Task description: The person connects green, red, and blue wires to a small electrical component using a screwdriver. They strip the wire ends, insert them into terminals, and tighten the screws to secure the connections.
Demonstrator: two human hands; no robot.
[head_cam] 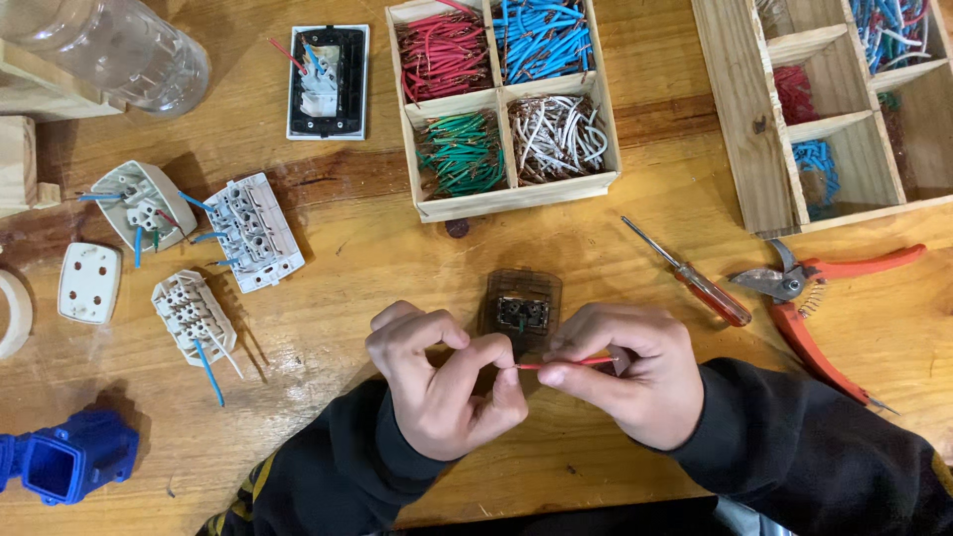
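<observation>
Both hands, left hand (442, 382) and right hand (623, 372), pinch a short red wire (566, 364) near the counter's (347, 248) near edge, with a brown switch (523, 310) just behind and a screwdriver (690, 276) to the right.

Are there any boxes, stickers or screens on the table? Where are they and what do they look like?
Wooden tray: top middle, four square compartments of red, blue, green and white wire pieces.
Second wooden tray: top right, more compartments.
No stickers, signs or screens visible.
</observation>
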